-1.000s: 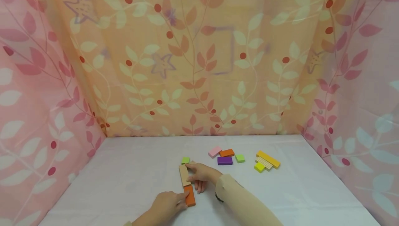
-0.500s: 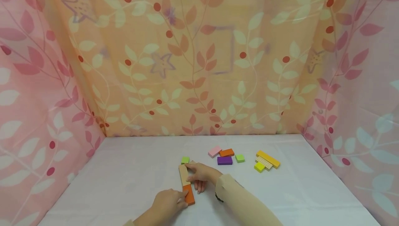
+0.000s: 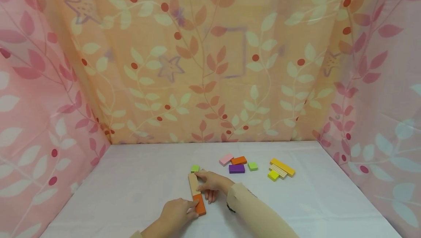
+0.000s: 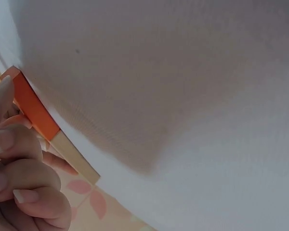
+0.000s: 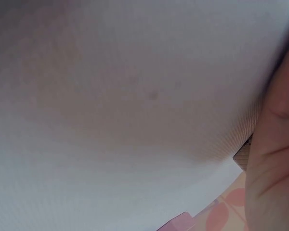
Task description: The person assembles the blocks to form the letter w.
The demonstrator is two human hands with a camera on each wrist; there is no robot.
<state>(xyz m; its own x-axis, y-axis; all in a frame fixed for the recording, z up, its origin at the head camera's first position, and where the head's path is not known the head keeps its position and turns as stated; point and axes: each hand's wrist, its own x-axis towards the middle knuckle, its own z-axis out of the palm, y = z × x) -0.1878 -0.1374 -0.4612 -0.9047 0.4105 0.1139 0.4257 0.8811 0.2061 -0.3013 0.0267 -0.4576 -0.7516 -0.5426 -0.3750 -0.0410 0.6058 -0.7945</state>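
In the head view an orange block (image 3: 200,208) and a plain wooden block (image 3: 194,185) lie end to end on the table. My left hand (image 3: 177,210) pinches the orange block, forefinger on top and thumb at its near end. The left wrist view shows the other fingers (image 4: 36,192) curled beside the blocks. My right hand (image 3: 212,183) grips the plain wooden block, forefinger at its far end and thumb along its right side. A light green block (image 3: 195,168) sits at that far end. Another wooden piece is mostly hidden behind my right hand.
Right of centre lie a pink block (image 3: 226,159), a second orange block (image 3: 239,160), a purple block (image 3: 236,169) and another green block (image 3: 253,166). Farther right are an amber block (image 3: 283,167), a ridged pale piece (image 3: 277,171) and a yellow block (image 3: 273,175). Patterned curtains (image 3: 197,66) enclose the table.
The orange block has shifted slightly away from me under my left hand, closing the small gap to the plain wooden block. My right hand has stayed in place.
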